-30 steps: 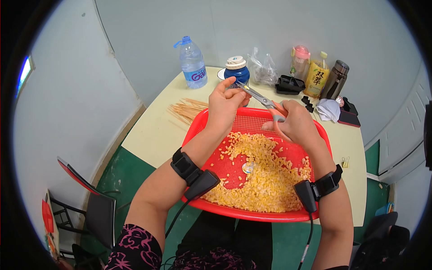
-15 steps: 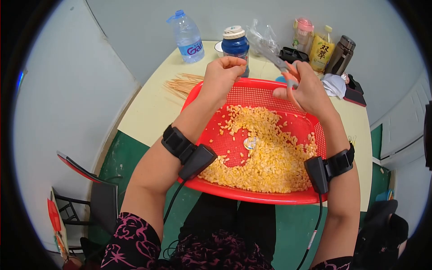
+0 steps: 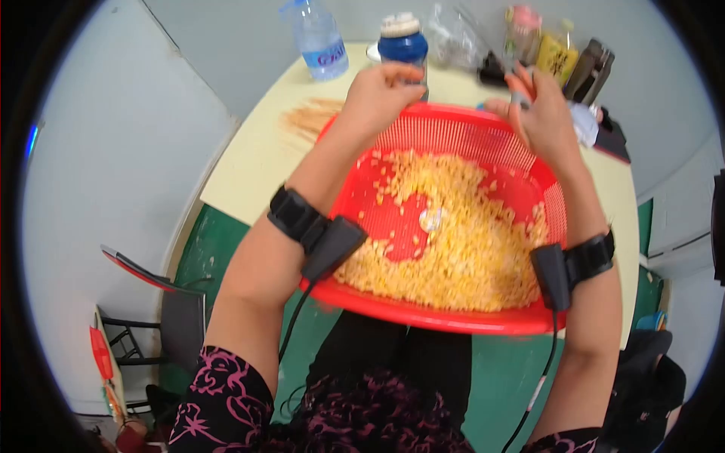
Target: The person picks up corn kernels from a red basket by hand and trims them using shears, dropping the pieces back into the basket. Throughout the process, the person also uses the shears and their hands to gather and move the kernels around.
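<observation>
A red plastic basket [image 3: 453, 323] holds a wide layer of yellow corn kernels [image 3: 453, 264], with a small round whitish piece [image 3: 430, 220] among them. Over the basket's far left rim is my left hand [image 3: 384, 92], its fingers pinched together; anything between them is too small to make out. My right hand [image 3: 540, 113], above the far right rim, is wrapped round the orange handles of a pair of scissors [image 3: 521, 89]. The scissors' blades point away and are blurred.
Thin wooden sticks [image 3: 311, 117] lie left of the basket. Along the table's far side stand a large water bottle [image 3: 321, 45], a blue jar [image 3: 404, 49], a yellow bottle [image 3: 557, 54] and a dark flask [image 3: 590, 72]. A chair [image 3: 183, 328] is at the left.
The whole view has shifted, with table items now higher in the frame. My left hand stays pinched, and my right hand still holds the scissors, now tilted more upright.
</observation>
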